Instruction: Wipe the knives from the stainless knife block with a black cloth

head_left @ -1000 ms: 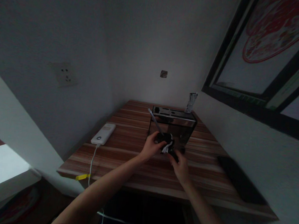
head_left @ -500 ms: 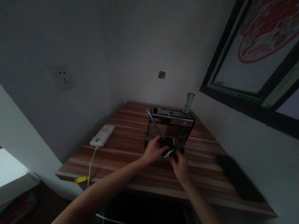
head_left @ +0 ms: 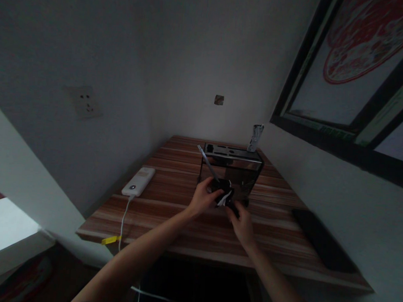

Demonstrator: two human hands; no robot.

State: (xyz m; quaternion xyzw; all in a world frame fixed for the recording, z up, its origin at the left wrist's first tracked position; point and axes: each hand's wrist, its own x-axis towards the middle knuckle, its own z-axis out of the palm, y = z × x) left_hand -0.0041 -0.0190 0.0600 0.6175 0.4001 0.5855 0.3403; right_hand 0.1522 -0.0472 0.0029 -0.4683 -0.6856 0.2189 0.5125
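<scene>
Slightly lifted, the black object (head_left: 224, 184) is grasped by both hands (head_left: 203, 198) (head_left: 243, 221), green markings (head_left: 334, 132) illegible.

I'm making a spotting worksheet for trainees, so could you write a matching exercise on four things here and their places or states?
Things:
1. black-and-white item
2. white device
3. silvery piece
4. flat dark object

Places or states:
A. at the right end of the rack's top
B. near the table's right edge
C. between the left hand and right hand
D. joined to a white cable

Pairs: 1-C, 2-D, 3-A, 4-B
</scene>
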